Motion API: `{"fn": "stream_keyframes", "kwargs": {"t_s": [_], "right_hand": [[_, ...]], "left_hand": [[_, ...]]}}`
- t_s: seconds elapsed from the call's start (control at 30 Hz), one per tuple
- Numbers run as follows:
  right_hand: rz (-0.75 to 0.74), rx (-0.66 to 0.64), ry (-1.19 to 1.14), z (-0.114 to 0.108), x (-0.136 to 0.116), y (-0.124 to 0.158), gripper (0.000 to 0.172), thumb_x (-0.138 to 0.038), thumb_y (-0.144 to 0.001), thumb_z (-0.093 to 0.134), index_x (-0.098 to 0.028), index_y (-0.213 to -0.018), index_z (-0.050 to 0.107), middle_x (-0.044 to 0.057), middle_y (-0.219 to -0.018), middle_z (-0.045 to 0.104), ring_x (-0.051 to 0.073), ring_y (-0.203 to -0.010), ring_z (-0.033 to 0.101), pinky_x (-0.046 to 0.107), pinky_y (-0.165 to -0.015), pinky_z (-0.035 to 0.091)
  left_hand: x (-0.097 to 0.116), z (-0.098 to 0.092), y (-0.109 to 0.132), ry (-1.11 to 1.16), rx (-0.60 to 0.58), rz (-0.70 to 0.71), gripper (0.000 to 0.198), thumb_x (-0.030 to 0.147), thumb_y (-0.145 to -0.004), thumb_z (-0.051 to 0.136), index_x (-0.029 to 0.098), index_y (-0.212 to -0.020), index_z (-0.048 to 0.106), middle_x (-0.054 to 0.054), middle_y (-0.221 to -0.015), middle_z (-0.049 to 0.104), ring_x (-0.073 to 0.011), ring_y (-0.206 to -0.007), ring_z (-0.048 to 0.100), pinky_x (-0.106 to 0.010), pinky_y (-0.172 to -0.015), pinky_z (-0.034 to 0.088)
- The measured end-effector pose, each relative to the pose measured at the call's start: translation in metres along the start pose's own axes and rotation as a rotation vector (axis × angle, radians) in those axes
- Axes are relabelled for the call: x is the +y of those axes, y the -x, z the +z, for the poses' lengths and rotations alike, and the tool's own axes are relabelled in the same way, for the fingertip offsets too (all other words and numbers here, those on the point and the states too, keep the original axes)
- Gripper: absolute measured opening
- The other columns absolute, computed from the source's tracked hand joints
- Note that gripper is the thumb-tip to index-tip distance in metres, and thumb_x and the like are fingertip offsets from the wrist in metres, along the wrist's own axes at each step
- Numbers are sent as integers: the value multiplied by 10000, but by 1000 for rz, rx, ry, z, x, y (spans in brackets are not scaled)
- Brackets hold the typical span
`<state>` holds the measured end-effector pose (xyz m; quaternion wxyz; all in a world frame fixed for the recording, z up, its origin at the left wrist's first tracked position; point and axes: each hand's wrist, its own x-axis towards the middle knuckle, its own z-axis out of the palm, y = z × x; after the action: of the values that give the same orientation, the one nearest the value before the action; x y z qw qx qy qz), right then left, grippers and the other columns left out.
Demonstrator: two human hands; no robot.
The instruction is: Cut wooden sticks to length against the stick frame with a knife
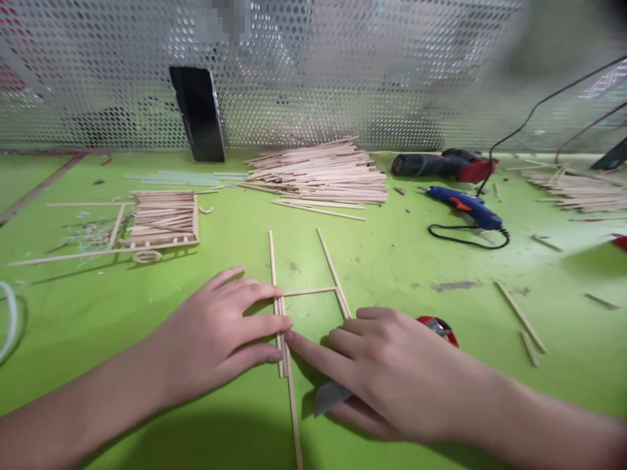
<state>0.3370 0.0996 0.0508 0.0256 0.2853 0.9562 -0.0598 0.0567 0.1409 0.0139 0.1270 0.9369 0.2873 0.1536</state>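
Thin wooden sticks (295, 418) lie lengthwise on the green table, with a short crosspiece (309, 291) reaching to a slanted stick (329, 262) on the right. My left hand (220, 326) has its fingers apart, their tips resting on the bundled sticks from the left. From the right, the index finger of my right hand (377, 372) touches the same bundle. The other fingers of that hand are curled around a cutter, whose grey blade (330, 397) sticks out under the palm and whose red part (438, 329) shows behind the hand.
A small stick-built cart (164, 219) stands at the left. Behind are a stick pile (318, 173), a phone (198, 114) leaning on the perforated metal screen (304, 78), a blue glue gun (465, 205) with a cord and a black-and-red tool (441, 166). More sticks (580, 189) lie right.
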Motion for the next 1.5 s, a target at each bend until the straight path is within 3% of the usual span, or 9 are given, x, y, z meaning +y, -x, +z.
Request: {"fn": "stream_keyframes", "kwargs": {"t_s": [0.13,0.37,0.5,0.67,0.83,0.93,1.03,1.23,1.5], "right_hand": [[-8,106,15,-2,2,1,412,-455,-1107,518,-172,-1404,555,-43,-791,683,189,-609,641,403,-577,330],[125,332,117,-2,24,6,302,-353,-1135,455,-168,-1297,630,-43,-747,704,176,-539,617,358,-599,362],[141,318,71,-3,23,4,233,-330,-1060,576,-184,-1220,660,-41,-741,709,171,-547,617,341,-601,350],[232,193,-77,-4,20,0,182,-360,-983,636,-205,-1074,666,-33,-730,705,158,-547,607,319,-592,326],[286,171,-181,-2,24,-2,364,-545,-1016,604,-185,-1060,639,8,-794,704,166,-609,610,313,-632,378],[244,238,-230,0,27,-1,470,-600,-1090,424,-171,-1085,615,27,-807,674,172,-633,590,319,-633,391],[213,296,-273,0,27,1,415,-440,-1153,274,-164,-1105,579,33,-819,659,162,-630,566,311,-609,388],[173,329,-237,-1,23,-1,202,-196,-1103,369,-165,-1044,560,5,-792,634,135,-608,553,276,-584,399],[100,344,-3,4,13,-4,211,-115,-1076,440,-163,-996,629,10,-796,647,161,-678,575,302,-638,404]], "left_hand": [[-1,1,-3,0,-8,-28,413,584,-1102,498,338,-1333,735,-45,-1417,731,-288,-1286,694,-655,-1244,412],[-9,1,-4,-6,11,-70,487,675,-1056,531,359,-1373,721,-28,-1446,726,-325,-1303,701,-727,-1230,418],[-10,-2,-3,-3,-8,-87,562,730,-992,608,363,-1406,708,-38,-1477,707,-340,-1335,681,-719,-1258,390],[-7,-4,-2,-23,-9,-76,665,753,-941,665,326,-1451,686,-74,-1501,685,-367,-1353,663,-724,-1267,370],[-6,-6,-3,-22,-14,-65,617,695,-966,669,287,-1428,701,-99,-1486,690,-364,-1339,668,-724,-1263,370],[-7,-7,-3,-22,-3,-59,610,692,-969,663,290,-1426,698,-95,-1483,693,-362,-1326,675,-720,-1254,386],[-8,-7,-3,-9,7,-64,592,668,-971,675,286,-1422,699,-87,-1479,696,-353,-1325,677,-699,-1268,381],[-8,-7,-3,-1,-16,-59,558,624,-970,690,326,-1442,684,-76,-1506,676,-361,-1337,667,-716,-1268,358],[-12,-5,-4,11,2,-49,431,575,-1069,572,301,-1358,736,-69,-1451,716,-307,-1310,683,-657,-1279,366]]}}
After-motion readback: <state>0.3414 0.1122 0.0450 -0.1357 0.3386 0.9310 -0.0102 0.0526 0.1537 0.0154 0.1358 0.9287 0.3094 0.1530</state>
